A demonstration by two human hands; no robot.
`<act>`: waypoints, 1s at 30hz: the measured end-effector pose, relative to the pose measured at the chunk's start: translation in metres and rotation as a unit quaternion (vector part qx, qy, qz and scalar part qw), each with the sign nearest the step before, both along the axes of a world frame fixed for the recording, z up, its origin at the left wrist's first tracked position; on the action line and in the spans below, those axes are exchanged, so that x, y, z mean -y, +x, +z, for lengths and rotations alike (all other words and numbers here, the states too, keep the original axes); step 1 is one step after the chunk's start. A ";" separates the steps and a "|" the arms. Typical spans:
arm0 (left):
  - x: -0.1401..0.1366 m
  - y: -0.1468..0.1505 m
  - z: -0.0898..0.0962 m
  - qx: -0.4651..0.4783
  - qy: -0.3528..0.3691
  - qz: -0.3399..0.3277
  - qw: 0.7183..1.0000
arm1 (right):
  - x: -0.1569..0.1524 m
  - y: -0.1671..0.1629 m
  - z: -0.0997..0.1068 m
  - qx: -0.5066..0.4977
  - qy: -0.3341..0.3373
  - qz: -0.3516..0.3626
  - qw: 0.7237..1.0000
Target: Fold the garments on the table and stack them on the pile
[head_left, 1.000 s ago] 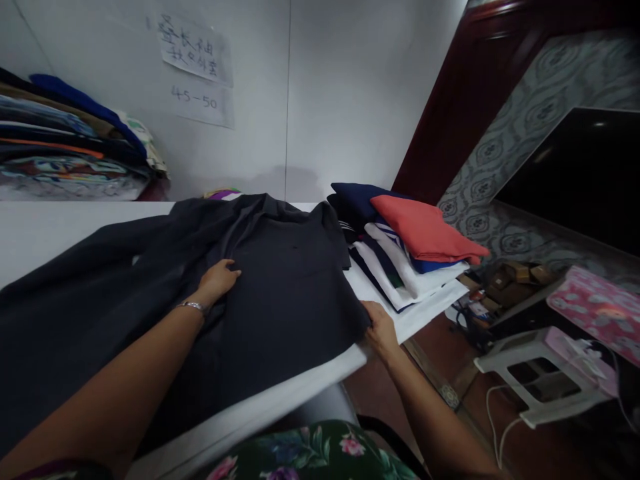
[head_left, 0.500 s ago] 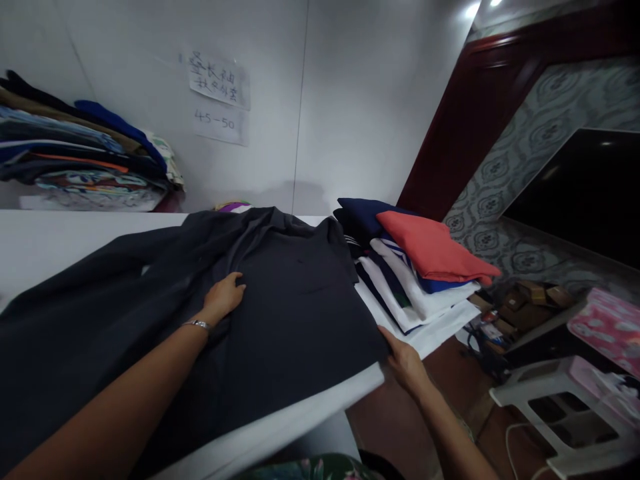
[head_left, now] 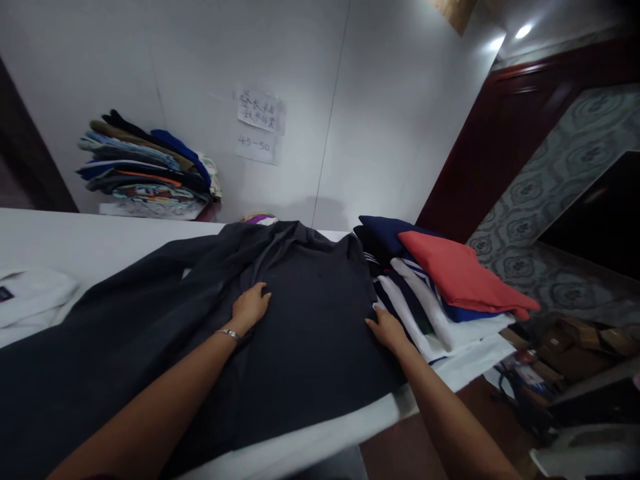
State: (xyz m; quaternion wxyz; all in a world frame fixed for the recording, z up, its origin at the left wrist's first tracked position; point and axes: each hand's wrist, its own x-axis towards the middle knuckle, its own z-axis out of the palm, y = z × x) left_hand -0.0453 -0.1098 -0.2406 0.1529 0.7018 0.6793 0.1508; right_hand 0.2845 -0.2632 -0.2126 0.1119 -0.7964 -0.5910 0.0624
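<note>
Since the earlier frame, my right hand [head_left: 389, 328] has moved from the front corner of the dark garment [head_left: 320, 340] up along its right edge, while my left hand [head_left: 249, 310] stays near its middle. The garment lies spread over the worktop [head_left: 115, 233], its right edge beside the folded clothes [head_left: 453, 273]. Whether either grip is clamped on cloth, I cannot tell. I judge this fabric soft, limp, rather light, not fragile, but easily creased; its edge and front corners should offer the surest hold.
</note>
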 end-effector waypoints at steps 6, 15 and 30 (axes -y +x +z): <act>0.006 0.001 -0.003 0.011 0.025 -0.017 0.999 | 0.001 0.006 -0.017 0.047 -0.040 -0.020 0.998; -0.005 -0.002 0.008 0.002 0.009 -0.032 0.999 | -0.004 -0.023 -0.024 0.005 0.065 0.206 0.976; 0.000 -0.004 0.014 -0.078 0.023 -0.044 0.996 | -0.002 -0.038 -0.049 -0.042 -0.012 0.198 0.979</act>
